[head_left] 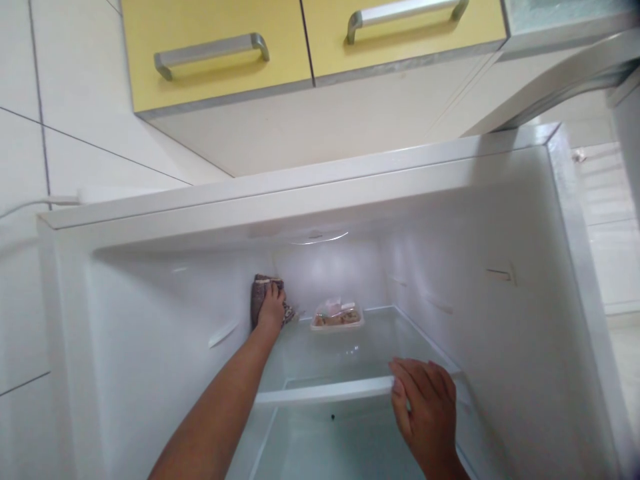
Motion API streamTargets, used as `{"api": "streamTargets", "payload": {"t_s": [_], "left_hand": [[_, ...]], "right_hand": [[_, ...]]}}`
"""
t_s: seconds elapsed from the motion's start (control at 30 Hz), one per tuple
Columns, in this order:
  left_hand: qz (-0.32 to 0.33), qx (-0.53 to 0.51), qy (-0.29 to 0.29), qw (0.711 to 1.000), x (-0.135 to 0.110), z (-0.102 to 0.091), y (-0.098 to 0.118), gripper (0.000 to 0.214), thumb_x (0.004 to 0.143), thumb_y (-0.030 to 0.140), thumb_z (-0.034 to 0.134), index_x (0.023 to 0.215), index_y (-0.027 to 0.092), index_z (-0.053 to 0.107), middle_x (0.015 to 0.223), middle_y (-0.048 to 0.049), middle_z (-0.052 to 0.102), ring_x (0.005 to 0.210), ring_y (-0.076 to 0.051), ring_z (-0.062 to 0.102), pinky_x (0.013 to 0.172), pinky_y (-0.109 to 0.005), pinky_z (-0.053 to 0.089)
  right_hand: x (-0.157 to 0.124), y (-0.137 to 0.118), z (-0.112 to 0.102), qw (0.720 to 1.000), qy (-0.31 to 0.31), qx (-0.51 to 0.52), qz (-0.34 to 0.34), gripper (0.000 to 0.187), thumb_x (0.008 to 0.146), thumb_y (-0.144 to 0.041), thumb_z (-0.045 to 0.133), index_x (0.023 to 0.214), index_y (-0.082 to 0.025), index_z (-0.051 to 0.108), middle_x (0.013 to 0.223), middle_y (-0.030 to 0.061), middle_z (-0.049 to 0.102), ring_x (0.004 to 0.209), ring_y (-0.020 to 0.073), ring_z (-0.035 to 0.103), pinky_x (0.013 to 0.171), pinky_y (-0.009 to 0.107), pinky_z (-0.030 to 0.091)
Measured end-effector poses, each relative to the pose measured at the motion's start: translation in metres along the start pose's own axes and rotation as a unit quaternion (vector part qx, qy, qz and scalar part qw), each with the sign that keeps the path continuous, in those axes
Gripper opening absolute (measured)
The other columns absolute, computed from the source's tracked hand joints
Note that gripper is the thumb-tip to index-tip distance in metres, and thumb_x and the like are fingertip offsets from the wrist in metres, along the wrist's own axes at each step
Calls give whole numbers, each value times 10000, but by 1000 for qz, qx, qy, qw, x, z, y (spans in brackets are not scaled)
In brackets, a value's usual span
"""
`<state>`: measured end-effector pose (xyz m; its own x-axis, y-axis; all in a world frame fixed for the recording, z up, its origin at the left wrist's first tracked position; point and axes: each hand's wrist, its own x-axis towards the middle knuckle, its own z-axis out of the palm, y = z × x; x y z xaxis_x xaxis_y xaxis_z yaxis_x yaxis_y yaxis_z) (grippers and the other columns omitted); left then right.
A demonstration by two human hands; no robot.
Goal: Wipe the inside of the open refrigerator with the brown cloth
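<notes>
I am looking into an open white fridge (500, 280). My left hand (272, 308) reaches deep inside and presses a brownish cloth (260, 292) against the back left corner of the inner wall, fingers closed on it. My right hand (425, 407) grips the front edge of the glass shelf (330, 390), fingers curled over its white trim at the right end. A clear plastic tray of food (337, 316) sits at the back of that shelf, just right of the cloth.
Yellow cabinet doors (215, 53) with metal handles hang above the fridge. White tiled wall (60, 133) is to the left, with a white cable (35, 203) running to the fridge top. The open fridge door (625, 220) stands at the right.
</notes>
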<state>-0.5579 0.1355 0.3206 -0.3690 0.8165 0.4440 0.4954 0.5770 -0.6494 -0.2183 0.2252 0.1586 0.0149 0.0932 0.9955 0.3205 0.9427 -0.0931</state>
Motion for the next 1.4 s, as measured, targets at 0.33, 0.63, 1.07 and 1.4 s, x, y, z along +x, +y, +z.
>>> {"api": "streamTargets", "payload": {"t_s": [0.33,0.63,1.07,1.4], "left_hand": [[0,-2,-8,1000,-24,-28,8,319,917,360,599,1154,165,682,1289,-107,665,1281,-277,533,1105,-537,365],[44,-12,-37,998,-95,-86,-1,291,906,210,514,999,136,780,1195,-193,721,1223,-336,572,1075,-532,366],[-15,3,95,995,-253,-129,-47,446,817,256,543,1228,217,711,1438,-125,606,1437,-332,422,1237,-506,228],[-90,56,183,977,-191,-201,-80,392,830,202,474,1135,143,713,1345,-185,619,1383,-379,409,1215,-556,204]], "right_hand": [[2,-3,-3,1000,-8,-8,-5,216,973,-129,451,1068,-203,631,975,49,711,957,228,583,976,453,387],[4,-6,-8,1000,-29,-10,-3,204,959,-114,476,1075,-189,627,975,54,702,954,230,580,987,449,396],[7,-9,-13,1000,-31,-6,3,220,953,-121,475,1072,-189,646,973,46,704,960,219,583,990,428,408],[4,-7,-13,999,-50,-2,8,214,941,-112,501,1089,-186,635,1005,51,696,990,227,585,1031,446,394]]}}
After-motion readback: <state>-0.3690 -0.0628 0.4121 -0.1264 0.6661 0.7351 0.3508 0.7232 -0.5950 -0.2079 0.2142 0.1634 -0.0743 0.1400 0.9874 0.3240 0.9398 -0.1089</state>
